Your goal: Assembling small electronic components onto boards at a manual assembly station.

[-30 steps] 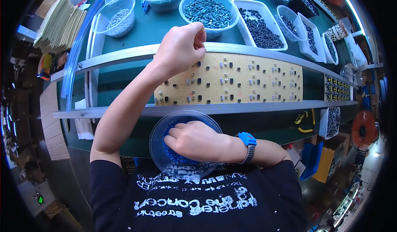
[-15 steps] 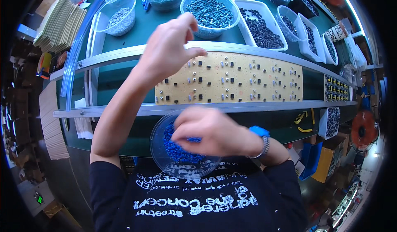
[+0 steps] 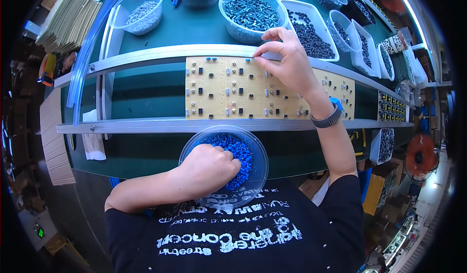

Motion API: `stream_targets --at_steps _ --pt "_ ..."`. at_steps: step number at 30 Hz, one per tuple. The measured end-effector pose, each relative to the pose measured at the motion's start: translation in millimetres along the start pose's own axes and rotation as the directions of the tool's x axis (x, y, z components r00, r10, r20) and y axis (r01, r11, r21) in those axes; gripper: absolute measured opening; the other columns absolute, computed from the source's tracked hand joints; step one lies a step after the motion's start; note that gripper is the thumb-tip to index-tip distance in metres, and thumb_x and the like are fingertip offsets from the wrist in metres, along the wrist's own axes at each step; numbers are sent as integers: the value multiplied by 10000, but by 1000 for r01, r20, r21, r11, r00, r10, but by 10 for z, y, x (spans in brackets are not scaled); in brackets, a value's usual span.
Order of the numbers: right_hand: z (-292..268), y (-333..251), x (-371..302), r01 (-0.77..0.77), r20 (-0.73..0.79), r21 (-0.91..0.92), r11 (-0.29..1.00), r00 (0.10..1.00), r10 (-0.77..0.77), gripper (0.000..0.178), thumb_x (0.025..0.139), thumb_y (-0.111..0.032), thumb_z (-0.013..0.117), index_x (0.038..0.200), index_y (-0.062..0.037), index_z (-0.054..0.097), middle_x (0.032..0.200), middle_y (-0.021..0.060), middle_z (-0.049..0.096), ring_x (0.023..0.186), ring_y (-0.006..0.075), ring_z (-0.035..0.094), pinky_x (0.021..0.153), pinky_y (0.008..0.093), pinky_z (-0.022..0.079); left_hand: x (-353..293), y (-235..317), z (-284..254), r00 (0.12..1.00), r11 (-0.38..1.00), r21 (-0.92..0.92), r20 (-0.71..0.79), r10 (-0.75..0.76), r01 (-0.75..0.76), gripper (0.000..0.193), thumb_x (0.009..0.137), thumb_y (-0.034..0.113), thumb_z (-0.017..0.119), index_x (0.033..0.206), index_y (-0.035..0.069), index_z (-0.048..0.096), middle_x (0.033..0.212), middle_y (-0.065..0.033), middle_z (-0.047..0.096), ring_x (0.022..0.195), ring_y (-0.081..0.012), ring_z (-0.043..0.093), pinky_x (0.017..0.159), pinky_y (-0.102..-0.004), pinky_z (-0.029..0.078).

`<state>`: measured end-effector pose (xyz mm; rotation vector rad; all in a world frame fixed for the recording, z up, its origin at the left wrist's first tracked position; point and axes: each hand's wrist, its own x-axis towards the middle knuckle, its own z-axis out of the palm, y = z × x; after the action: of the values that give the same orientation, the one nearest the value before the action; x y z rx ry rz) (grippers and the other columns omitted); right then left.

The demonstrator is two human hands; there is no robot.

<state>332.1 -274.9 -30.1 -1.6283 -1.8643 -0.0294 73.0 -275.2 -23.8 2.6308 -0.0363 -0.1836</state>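
Observation:
A clear round tub (image 3: 262, 168) of small blue electronic components (image 3: 238, 151) sits against my front. My left hand (image 3: 206, 171) is down in it, fingers curled; whatever they pinch is hidden. Across the rails lies a tan circuit board panel (image 3: 214, 102) fitted with rows of black, silver and grey parts. At its upper edge my right hand (image 3: 289, 66) pinches a small blue component, mostly covered by the thumb and index fingertips. A blue component (image 3: 248, 59) stands on the board just left of those fingertips. Two more blue components (image 3: 211, 59) stand at the panel's upper left.
Two metal rails (image 3: 155, 126) border the panel. Behind them stand a tub of dark green parts (image 3: 249, 15), a white tray of black parts (image 3: 309, 37) and a tub of silver parts (image 3: 141, 15). Clear plastic tubes (image 3: 87, 59) lie at left, a yellow-and-black board (image 3: 393, 106) at right.
My left hand has come down from the panel's upper edge into the blue tub. My right hand has risen from the tub to that edge. Blue components now show there.

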Motion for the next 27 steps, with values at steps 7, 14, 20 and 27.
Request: stream_targets --at_steps 7,14,20,27 --pt "-28 -64 24 120 7 -164 979 993 -121 126 668 -119 719 774 -73 669 938 88 592 937 264 541 817 365 433 -73 -47 -4 999 992 -122 -32 -12 8 64 656 39 583 716 28 566 690 -114 589 696 -289 625 620 -365 514" --pt "-249 -885 -419 98 462 338 936 849 -256 126 726 -117 676 819 -58 614 798 57 614 745 232 610 647 330 498 -167 -141 -389 923 933 -356 -340 -181 52 40 719 19 604 758 23 611 722 -129 600 712 -300 615 608 -369 495" --pt "216 -1333 -700 282 554 209 936 755 -351 113 746 -97 588 803 1 576 721 84 560 706 238 601 586 321 501 534 -459 -766 850 975 -223 -514 -111 -8 107 720 -12 635 825 3 647 733 -126 632 681 -253 625 606 -322 491" --pt "16 -1229 -863 63 713 156 986 683 -156 88 723 -69 566 786 -9 552 740 95 541 720 243 579 621 334 497 1190 -497 -801 871 927 -372 -441 -215 41 92 719 -18 641 809 -31 623 745 -85 657 661 -150 635 608 -266 495"
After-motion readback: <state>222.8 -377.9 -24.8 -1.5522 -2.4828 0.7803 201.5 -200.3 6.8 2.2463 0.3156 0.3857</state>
